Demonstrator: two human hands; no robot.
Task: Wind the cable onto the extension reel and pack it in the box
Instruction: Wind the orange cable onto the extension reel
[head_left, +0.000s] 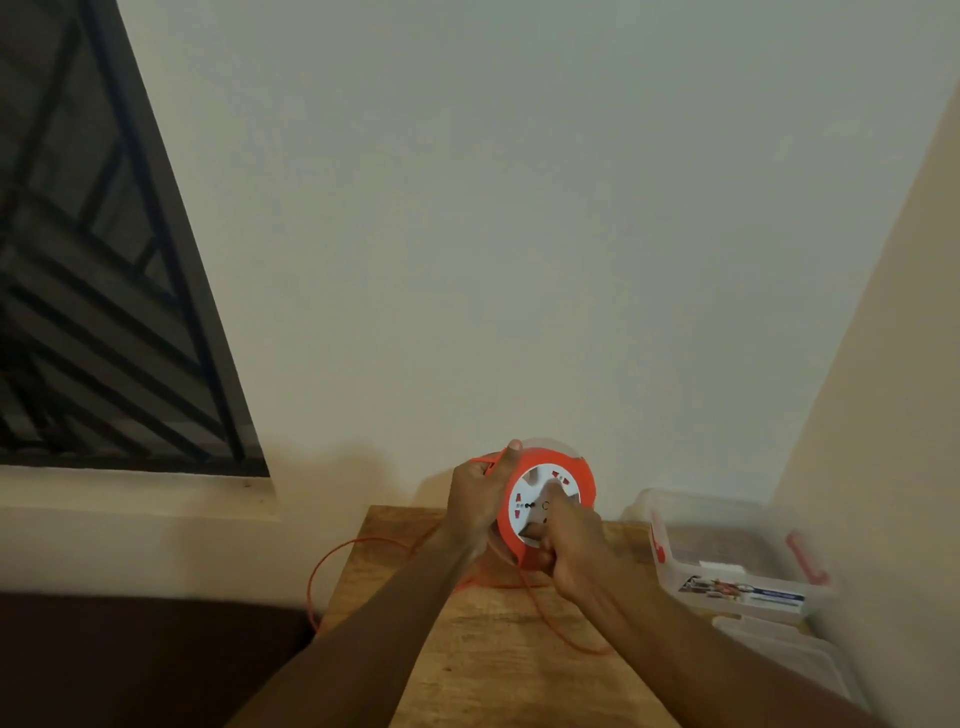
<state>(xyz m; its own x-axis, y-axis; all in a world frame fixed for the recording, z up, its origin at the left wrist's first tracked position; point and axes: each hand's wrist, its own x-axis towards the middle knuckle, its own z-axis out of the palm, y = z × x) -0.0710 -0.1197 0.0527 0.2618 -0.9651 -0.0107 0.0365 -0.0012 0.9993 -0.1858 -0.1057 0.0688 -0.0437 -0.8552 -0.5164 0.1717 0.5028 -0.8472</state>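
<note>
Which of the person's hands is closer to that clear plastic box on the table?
Right. The right hand is on the front of the orange reel, on the side toward the clear plastic box. The left hand grips the reel's far side, away from the box.

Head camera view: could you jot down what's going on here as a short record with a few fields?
reel: orange with a white socket face, held up above the table
left hand: grips the reel's rim
right hand: on the reel's face
cable: orange, loose, looping off the table's left edge
table: wooden
box: clear plastic, open, right of the reel
</note>
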